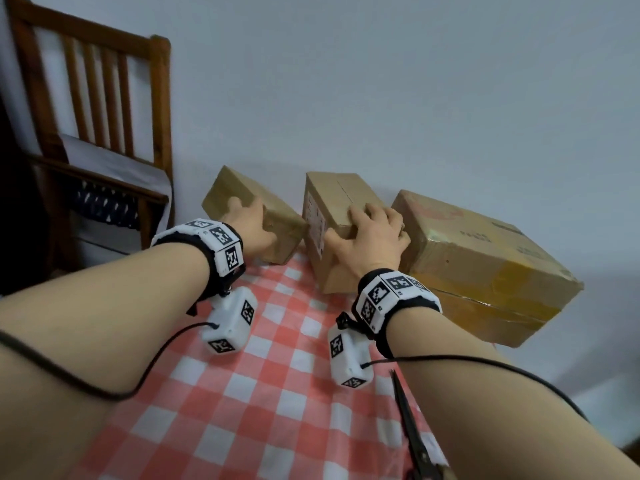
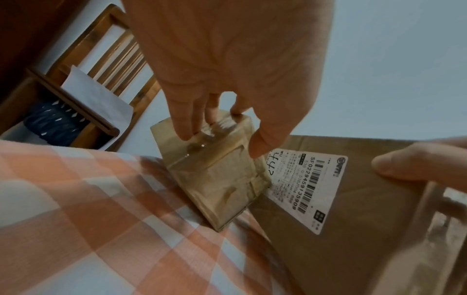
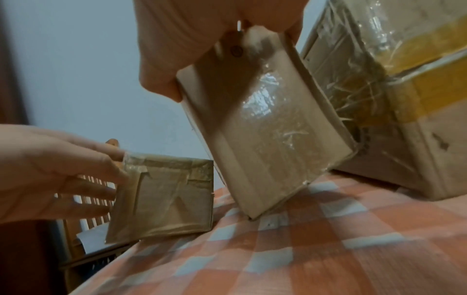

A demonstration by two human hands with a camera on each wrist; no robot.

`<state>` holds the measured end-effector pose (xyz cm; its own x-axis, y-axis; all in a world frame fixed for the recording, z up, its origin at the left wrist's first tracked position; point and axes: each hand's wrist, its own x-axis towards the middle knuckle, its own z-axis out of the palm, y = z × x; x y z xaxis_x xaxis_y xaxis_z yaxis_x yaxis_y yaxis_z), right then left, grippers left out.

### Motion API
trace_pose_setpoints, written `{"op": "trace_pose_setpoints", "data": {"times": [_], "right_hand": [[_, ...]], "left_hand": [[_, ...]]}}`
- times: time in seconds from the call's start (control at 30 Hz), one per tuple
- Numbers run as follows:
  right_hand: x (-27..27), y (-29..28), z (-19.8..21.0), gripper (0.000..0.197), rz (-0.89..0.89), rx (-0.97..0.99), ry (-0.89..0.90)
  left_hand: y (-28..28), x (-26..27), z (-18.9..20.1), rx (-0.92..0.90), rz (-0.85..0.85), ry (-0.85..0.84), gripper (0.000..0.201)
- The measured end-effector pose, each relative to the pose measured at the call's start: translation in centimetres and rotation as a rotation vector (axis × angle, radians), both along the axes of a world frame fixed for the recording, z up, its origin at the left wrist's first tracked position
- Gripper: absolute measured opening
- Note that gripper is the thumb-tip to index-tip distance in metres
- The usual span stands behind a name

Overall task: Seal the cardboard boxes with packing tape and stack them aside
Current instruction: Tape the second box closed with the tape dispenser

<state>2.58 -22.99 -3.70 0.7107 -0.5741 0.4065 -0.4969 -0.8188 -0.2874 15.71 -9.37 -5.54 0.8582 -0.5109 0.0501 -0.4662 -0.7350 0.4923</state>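
Three cardboard boxes stand at the table's far edge against the wall. My left hand (image 1: 250, 223) grips the small taped box (image 1: 242, 199) at the left, fingers and thumb pinching its near end (image 2: 220, 139). My right hand (image 1: 375, 233) grips the middle box (image 1: 334, 192), fingers over its top and thumb on the side that bears a white shipping label (image 2: 305, 189). In the right wrist view the middle box (image 3: 265, 129) is tilted, with its lower corner on the cloth. The large taped box (image 1: 485, 265) sits at the right, touched by neither hand.
A red-and-white checked tablecloth (image 1: 259, 393) covers the table. Black scissors (image 1: 412, 431) lie near the front right, under my right forearm. A wooden chair (image 1: 97, 133) stands off the table's left side. A plain wall rises close behind the boxes.
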Motion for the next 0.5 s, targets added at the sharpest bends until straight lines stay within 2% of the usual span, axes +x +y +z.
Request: {"op": "trace_pose_setpoints", "data": {"times": [0.13,0.27,0.3,0.37,0.43,0.5], "right_hand": [[-0.7,0.2,0.4,0.056,0.022,0.12,-0.148],[-1.5,0.0,0.8,0.058,-0.008,0.192,-0.238],[-1.6,0.0,0.7,0.056,-0.022,0.218,-0.263],[-1.7,0.2,0.6,0.054,-0.069,0.241,-0.292],[-1.6,0.5,0.5,0.052,-0.105,0.193,-0.266],[-1.5,0.6,0.3,0.064,-0.049,0.216,-0.187]], "left_hand": [[-0.1,0.7,-0.2,-0.003,0.02,0.013,0.054],[0.5,0.6,-0.1,-0.058,0.048,0.007,0.071],[0.6,0.4,-0.2,-0.045,0.068,0.012,0.068],[0.9,-0.2,-0.1,0.007,0.101,0.004,0.049],[1.2,-0.6,-0.2,0.082,0.112,0.017,0.036],[1.4,-0.8,0.0,0.138,0.071,0.005,0.03]]}}
